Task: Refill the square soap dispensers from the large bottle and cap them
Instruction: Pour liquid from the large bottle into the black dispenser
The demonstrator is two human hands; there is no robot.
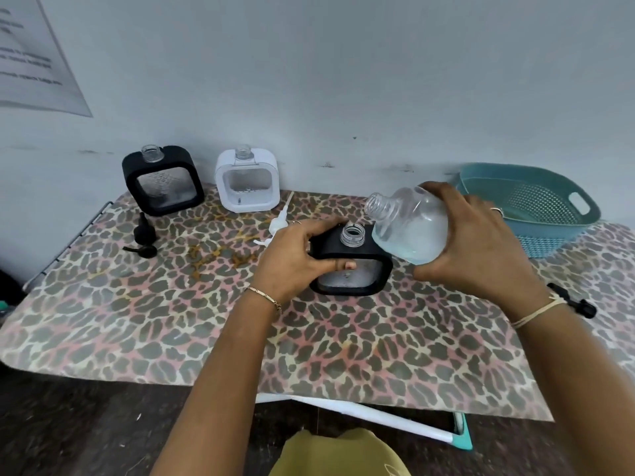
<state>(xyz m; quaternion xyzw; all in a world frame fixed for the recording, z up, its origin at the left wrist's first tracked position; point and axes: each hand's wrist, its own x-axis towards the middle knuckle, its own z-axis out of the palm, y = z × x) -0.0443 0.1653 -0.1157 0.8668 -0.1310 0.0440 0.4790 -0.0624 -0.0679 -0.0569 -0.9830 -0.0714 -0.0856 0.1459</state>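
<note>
While the left hand (295, 257) wraps around the top corner of the near black dispenser (355, 274), thumb on the front, pretty clearly to keep it from skating on the leopard-print cloth (137, 321), the right hand (481, 249) has a full grasp on the fat end of the large bottle (409, 231). The bottle is tipped with its open mouth just above and beside the dispenser's open neck (353, 233), but the bluish soap sits pooled at the low end, so I'd say nothing's pouring yet and it needs more tilt. Narrow neck, so lining up matters or it goes on the cloth. The far black dispenser (161, 182) and white dispenser (245, 182) wait uncapped by the wall, with black pumps (144, 240) and a white pump (276, 228) lying loose nearby for capping. A teal basket (549, 231) sits off right.
</note>
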